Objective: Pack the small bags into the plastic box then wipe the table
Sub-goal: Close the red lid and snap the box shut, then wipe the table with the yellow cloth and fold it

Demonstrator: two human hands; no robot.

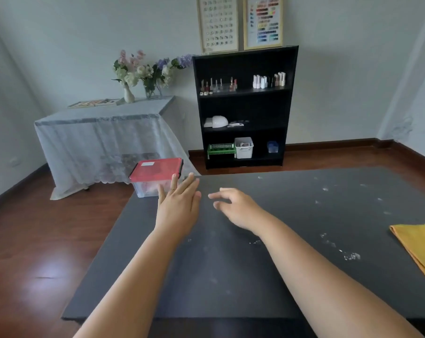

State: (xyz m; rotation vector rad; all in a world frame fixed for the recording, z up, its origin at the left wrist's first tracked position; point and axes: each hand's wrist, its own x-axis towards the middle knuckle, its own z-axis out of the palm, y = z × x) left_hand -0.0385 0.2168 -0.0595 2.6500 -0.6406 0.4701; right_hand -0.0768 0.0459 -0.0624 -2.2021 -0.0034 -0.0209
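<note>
A clear plastic box (143, 189) with a red lid (156, 170) stands at the far left corner of the dark table (243, 276), lid on; pale contents show dimly through its wall. My left hand (178, 208) hovers just right of the box, fingers spread, holding nothing. My right hand (233, 207) hangs over the table's middle, fingers loosely curled and apart, also holding nothing. A yellow cloth (419, 247) lies folded at the table's right edge. White powdery smudges (351, 256) dot the right half of the tabletop. No small bags lie on the table.
Beyond the table stands a black shelf (245, 108) with nail polish bottles and bins. A lace-covered side table (104, 140) with flower vases is at the back left. Wooden floor (35, 240) lies to the left.
</note>
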